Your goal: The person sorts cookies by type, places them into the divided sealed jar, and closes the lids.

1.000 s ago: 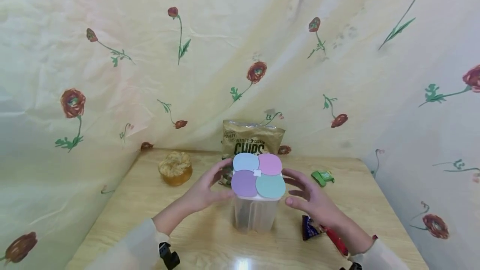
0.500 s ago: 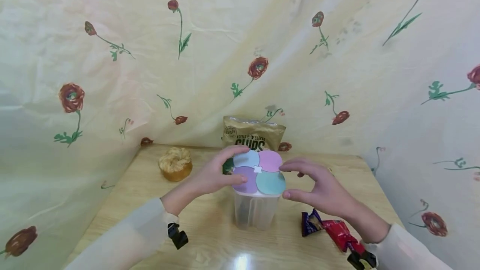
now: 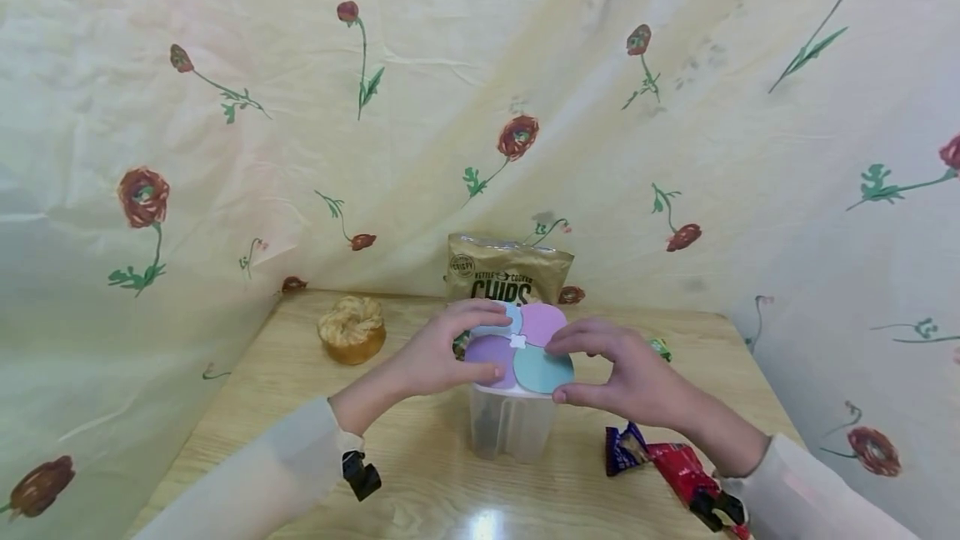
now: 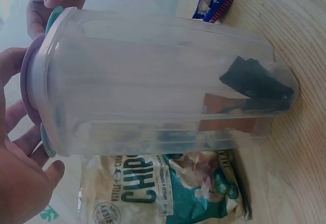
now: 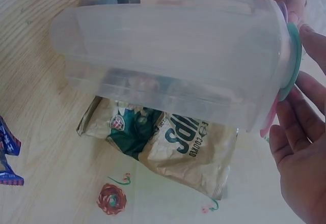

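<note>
A tall clear plastic storage container point(image 3: 517, 427) stands upright on the table, topped by a lid point(image 3: 543, 323) with blue, pink, purple and teal petal flaps. My left hand point(image 3: 431, 357) holds the lid's left side, thumb on the purple flap and fingers over the blue one. On the other side my right hand point(image 3: 633, 369) grips the teal flap's edge between thumb and fingers. Through the wall, the left wrist view shows a dark packet point(image 4: 252, 79) and a brown piece point(image 4: 219, 104) at the container's bottom.
Behind the container a gold chips bag point(image 3: 510, 261) leans upright against the floral cloth. A round bread point(image 3: 351, 330) sits at the back left. To the right lie a purple wrapped snack point(image 3: 625, 448), a red packet point(image 3: 678, 469) and a green packet point(image 3: 661, 347), partly hidden.
Both hands have closed in from beside the container onto its lid. The left thumb and fingers now lie over the flaps, and the right fingers have moved left onto the teal one.
</note>
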The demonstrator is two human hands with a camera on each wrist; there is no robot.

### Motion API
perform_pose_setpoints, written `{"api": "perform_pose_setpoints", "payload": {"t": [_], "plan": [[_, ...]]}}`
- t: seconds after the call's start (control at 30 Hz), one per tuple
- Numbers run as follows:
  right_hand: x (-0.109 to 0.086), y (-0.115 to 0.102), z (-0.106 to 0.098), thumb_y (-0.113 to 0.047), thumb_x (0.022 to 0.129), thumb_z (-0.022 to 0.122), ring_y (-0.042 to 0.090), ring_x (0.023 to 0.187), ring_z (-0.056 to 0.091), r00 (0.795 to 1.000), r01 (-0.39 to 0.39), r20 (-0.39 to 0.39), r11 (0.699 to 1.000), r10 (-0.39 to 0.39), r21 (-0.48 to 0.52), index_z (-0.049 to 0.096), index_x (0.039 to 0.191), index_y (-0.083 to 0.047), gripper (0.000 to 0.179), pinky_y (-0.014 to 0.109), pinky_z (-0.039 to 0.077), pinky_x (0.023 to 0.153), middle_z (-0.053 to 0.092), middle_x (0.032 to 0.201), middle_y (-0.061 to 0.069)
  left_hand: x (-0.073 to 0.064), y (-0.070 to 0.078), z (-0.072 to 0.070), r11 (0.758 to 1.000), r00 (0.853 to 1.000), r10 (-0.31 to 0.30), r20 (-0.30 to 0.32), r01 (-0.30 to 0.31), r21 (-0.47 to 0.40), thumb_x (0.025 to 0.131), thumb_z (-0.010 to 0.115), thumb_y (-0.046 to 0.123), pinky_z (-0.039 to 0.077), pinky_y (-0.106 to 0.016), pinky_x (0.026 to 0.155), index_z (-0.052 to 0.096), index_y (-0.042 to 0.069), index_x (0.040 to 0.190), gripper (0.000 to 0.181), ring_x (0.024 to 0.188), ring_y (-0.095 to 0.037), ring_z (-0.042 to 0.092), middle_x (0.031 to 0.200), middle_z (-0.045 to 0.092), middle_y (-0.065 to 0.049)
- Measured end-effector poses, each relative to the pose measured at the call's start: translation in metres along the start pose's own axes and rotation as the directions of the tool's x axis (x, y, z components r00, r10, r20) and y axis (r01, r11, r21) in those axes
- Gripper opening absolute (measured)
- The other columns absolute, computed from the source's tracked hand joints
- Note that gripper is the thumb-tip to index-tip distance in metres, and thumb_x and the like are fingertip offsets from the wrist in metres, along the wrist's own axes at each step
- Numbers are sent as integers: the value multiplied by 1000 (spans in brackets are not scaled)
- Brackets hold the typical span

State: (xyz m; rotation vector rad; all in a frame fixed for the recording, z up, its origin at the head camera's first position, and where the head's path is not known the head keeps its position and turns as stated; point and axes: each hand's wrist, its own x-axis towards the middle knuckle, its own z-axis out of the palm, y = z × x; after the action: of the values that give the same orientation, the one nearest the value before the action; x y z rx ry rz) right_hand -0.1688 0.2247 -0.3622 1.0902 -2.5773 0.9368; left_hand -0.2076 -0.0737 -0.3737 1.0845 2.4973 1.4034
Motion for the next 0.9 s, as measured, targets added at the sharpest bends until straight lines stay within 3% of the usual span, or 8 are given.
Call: {"api": "perform_pose_setpoints", "payload": {"t": [0.23,0.47,0.57,0.77,0.9], "plan": [[1,5,-1,-36,82,87,14,114,65,998,56,34,998,-56,2,76,114,-28,36,36,57,91,67,124,-11,1,-5,-1,998,999,37,26,-38,47,86,83,30,39,-53,113,72,18,130,47,146,-25,39,153,51,3],[3,11,1,-29,77,92,10,109,67,989,146,-23,989,-147,-26,78,110,-25,36,27,56,89,71,119,-10,1,-5,-2,994,998,26,52,-31,107,87,82,35,41,-51,112,71,20,131,47,147,-25,38,154,50,5],[3,14,3,-26,76,92,10,104,68,974,215,-66,976,-217,-36,79,109,-21,35,20,54,88,73,115,-7,2,-3,-2,992,998,14,63,-22,127,88,81,38,42,-51,111,71,22,132,48,147,-25,39,155,50,6],[4,19,7,-21,75,92,14,96,70,918,361,-156,931,-365,-53,81,106,-15,33,17,54,86,75,107,-2,2,0,-3,988,997,-13,70,2,155,87,81,39,41,-51,112,71,23,132,49,148,-24,38,155,49,8],[7,20,6,-14,79,87,15,92,72,915,357,-184,933,-359,-44,81,103,-16,24,20,56,85,77,103,-1,2,4,-2,983,997,-5,74,-8,185,86,82,40,42,-50,112,71,23,131,49,147,-24,40,154,51,7]]}}
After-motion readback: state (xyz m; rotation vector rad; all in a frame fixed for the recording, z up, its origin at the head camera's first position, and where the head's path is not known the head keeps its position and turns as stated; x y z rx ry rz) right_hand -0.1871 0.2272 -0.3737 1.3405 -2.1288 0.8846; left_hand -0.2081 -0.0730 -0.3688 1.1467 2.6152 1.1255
